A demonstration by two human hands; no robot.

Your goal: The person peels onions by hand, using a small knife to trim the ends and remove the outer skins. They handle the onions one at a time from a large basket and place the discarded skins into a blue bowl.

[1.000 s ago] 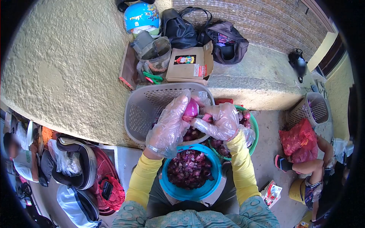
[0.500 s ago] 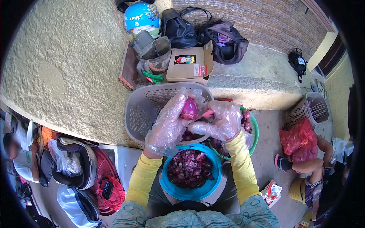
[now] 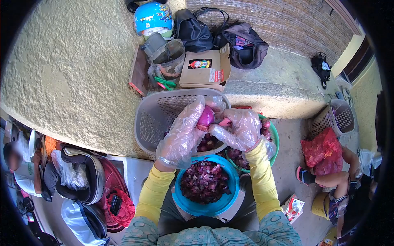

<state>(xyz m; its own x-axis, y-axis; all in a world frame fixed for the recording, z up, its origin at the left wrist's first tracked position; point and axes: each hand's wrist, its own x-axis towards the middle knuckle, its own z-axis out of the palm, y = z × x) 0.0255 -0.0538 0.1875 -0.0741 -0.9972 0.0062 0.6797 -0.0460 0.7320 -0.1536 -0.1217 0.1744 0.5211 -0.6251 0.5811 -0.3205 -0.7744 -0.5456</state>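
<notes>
In a clear plastic glove, my left hand [image 3: 183,133] is closed around a shiny purple-red onion [image 3: 206,117]. My right hand [image 3: 242,130], gloved the same way, pinches what looks like a small pink-handled knife [image 3: 225,122] close to the onion's right side; its blade cannot be made out. Both hands are over a grey perforated basket [image 3: 150,139] with onions [image 3: 207,143] inside. Nearer to me, a blue basin [image 3: 234,184] holds a heap of dark red onion skins and pieces [image 3: 205,182]. A green basket [image 3: 276,143] with more onions stands partly behind my right forearm.
A ledge [image 3: 283,78] behind the baskets carries a cardboard box [image 3: 201,78], bags [image 3: 246,47], buckets and a blue helmet [image 3: 154,16]. On the right are a red mesh sack [image 3: 324,151], another basket [image 3: 334,117] and a person's leg [image 3: 332,180]. Motorcycle seats [image 3: 82,176] stand left.
The onion has turned in my left hand, and its lower end is now more covered. My right hand has shifted slightly, with the pink handle still beside the onion.
</notes>
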